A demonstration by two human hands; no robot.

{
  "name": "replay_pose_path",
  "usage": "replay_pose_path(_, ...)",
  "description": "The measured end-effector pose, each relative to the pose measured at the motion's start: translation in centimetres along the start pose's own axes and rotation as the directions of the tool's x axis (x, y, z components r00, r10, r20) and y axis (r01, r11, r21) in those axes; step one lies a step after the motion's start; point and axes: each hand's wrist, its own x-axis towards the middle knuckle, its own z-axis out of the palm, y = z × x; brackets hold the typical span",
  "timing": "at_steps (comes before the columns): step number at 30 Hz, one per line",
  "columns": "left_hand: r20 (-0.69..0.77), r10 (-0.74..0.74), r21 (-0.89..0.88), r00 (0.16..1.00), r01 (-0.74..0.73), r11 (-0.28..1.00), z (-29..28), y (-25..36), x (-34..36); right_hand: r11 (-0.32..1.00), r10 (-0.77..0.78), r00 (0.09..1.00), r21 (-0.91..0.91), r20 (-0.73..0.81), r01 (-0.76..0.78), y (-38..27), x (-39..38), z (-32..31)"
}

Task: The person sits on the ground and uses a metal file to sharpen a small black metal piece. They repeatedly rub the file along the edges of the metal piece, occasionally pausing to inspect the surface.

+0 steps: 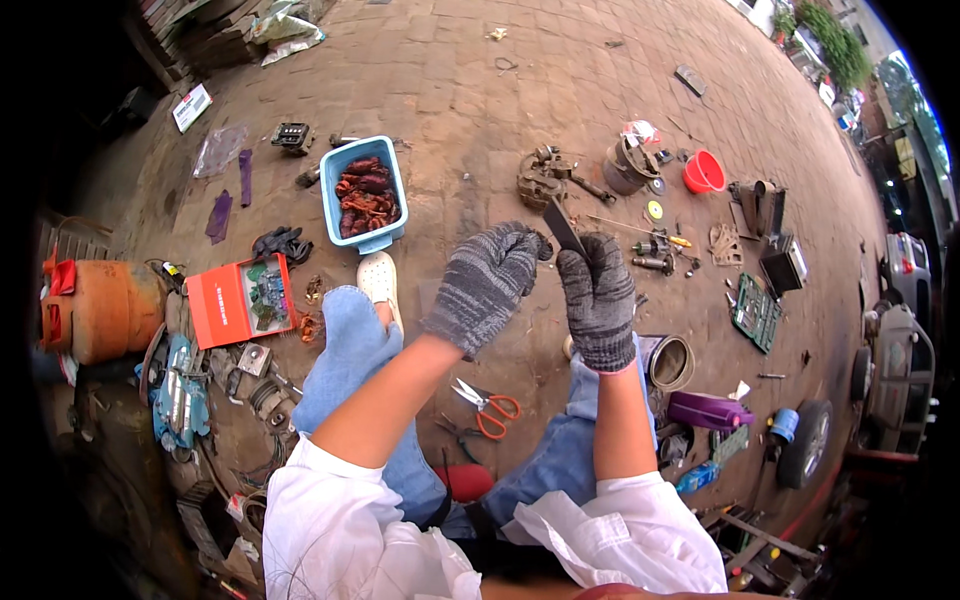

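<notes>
Both my hands wear grey-and-black knitted gloves and are raised in front of me over the brick ground. My right hand (598, 300) pinches a dark flat rectangular piece (563, 227) between thumb and fingers, its long end tilted up and to the left. Just left of it, my left hand (487, 285) is closed, fingers curled towards the flat piece. A small dark bit shows at its fingertips, too unclear to name. Between my legs lie scissors (488, 407) with orange handles, and beside them dark-handled pliers (457, 434).
A blue basin (398, 205) of reddish-brown pieces stands ahead, left of centre. An open red box (220, 305) and an orange gas cylinder (110, 310) are at left. Rightward are greasy metal parts (540, 180), a red bucket (704, 172), a green tool case (757, 312) and a tyre (806, 443).
</notes>
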Motion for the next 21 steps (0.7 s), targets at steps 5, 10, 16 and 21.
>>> replay_pose_path(5,0.193,-0.191,-0.082,0.962,0.21,0.974,-0.3,1.1,-0.1,0.755,0.383,0.922,0.556,0.056,-0.348,-0.9,0.4,-0.4)
replay_pose_path(10,0.259,-0.022,0.022,0.966,0.017,1.0,0.2,1.2,-0.5,0.717,0.473,0.873,0.525,0.117,-0.458,-0.4,0.6,-1.0)
replay_pose_path(16,0.163,-0.126,-0.137,0.979,0.149,0.979,1.1,0.7,-0.7,0.64,0.476,0.864,0.609,0.164,-0.468,-1.2,0.5,-1.1)
replay_pose_path(21,0.08,-0.035,-0.119,0.996,0.044,0.992,1.1,0.1,-0.7,0.771,0.339,0.933,0.532,0.124,-0.351,-1.3,0.3,-0.8)
